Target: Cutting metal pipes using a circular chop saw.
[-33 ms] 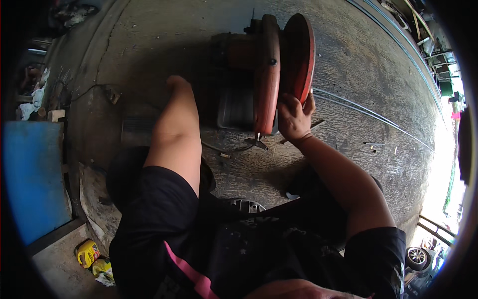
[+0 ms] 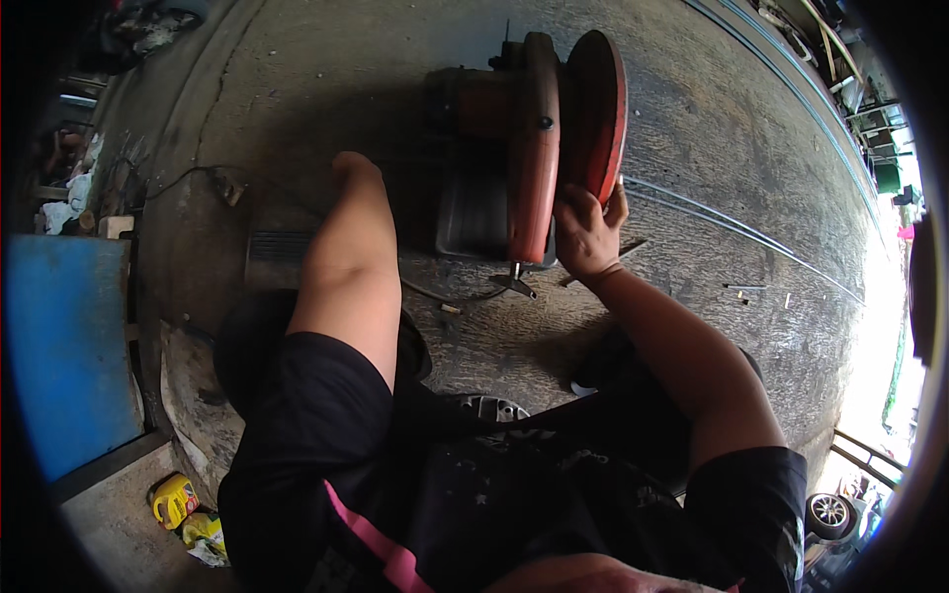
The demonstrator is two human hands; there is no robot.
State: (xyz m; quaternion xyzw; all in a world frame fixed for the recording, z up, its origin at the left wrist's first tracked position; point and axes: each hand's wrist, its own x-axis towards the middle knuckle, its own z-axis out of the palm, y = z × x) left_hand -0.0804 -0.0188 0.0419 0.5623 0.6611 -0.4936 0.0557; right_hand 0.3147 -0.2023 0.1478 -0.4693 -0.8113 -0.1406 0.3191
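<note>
A cut-off saw with a red arm (image 2: 535,168) and a dark motor housing stands on the floor in front of me. On its right side is a large red disc (image 2: 603,119), seen nearly edge-on. My right hand (image 2: 590,235) has its fingers curled on the disc's lower rim. A wing-shaped metal handle (image 2: 515,281) hangs at the bottom of the red arm. My left hand (image 2: 356,164) reaches into deep shadow left of the motor, its fingers hidden, so what it touches cannot be seen.
Thin metal rods (image 2: 741,229) run across the rough floor to the right, with small offcuts (image 2: 743,288) near them. A cable (image 2: 435,296) curves under the saw. To the left stand a blue panel (image 2: 69,341) and a yellow jug (image 2: 174,501). A wheel (image 2: 828,515) is at far right.
</note>
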